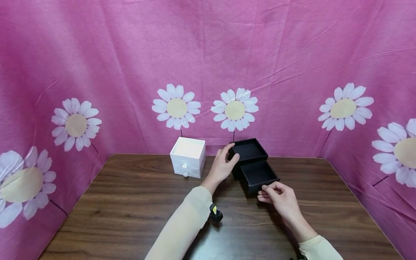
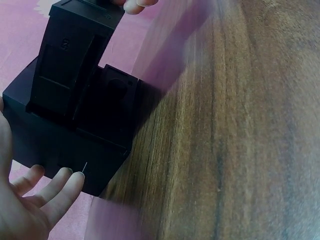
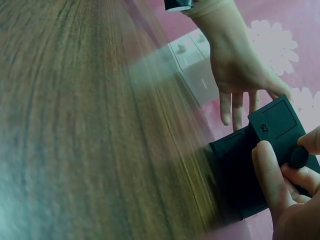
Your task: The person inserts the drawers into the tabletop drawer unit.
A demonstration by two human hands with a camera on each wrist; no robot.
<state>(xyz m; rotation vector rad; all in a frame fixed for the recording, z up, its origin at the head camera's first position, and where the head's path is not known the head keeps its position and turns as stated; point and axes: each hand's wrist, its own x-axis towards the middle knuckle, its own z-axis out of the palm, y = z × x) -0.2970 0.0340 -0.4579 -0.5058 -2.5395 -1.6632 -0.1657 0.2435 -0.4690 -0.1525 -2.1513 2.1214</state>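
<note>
A small black drawer box (image 1: 248, 150) with an open-topped upper compartment stands toward the back of the wooden table. One black drawer (image 1: 260, 177) juts out of its front, its inside bare. My right hand (image 1: 284, 202) is at that drawer's front; in the right wrist view its thumb and a finger pinch the round black knob (image 3: 298, 157). At the box's left side, my left hand (image 1: 222, 166) spreads its thumb and fingers around the rear corner. Its fairly straight fingertips (image 2: 75, 182) rest against the side wall in the left wrist view.
To the left of my left hand stands a white drawer box (image 1: 187, 159) of similar shape, with two knobs on its front. A pink cloth (image 1: 208, 54) with large daisies hangs behind and beside the wooden table (image 1: 130, 202).
</note>
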